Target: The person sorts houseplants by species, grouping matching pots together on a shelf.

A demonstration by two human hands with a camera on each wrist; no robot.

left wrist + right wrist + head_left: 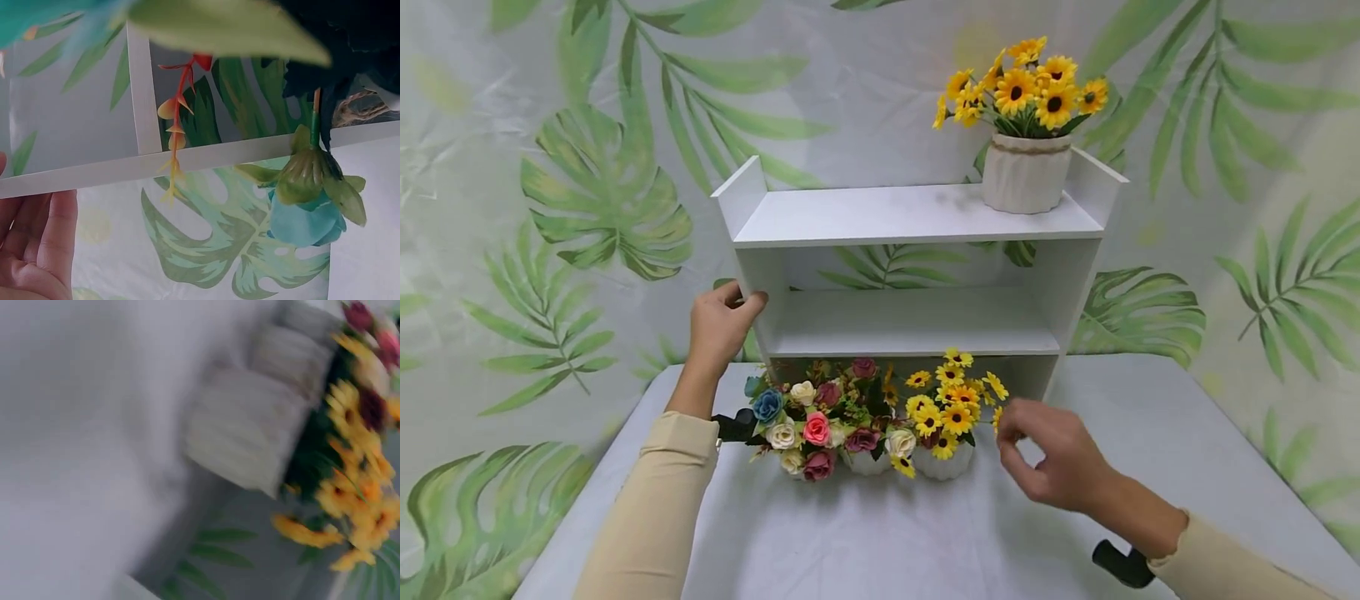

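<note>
A white two-tier shelf (917, 321) stands on the table. At its left side panel, my left hand (721, 321) holds the edge, thumb on one side and fingers on the other, as the left wrist view also shows. My right hand (1060, 454), fingers loosely curled, hovers just right of a pot of small yellow flowers (955, 412), with no held object visible. It is out of sight in the right wrist view, where white pots (244, 428) appear blurred. Left of the yellow flowers are mixed roses (816, 429), whose blooms partly hide their pots.
A white ribbed pot (1026, 175) of sunflowers stands at the right end of the top board (865, 215). The flowerpots on the table sit close together in front of the shelf's lower part. Behind hangs a leaf-patterned cloth (610, 192). A white cloth (880, 542) covers the table.
</note>
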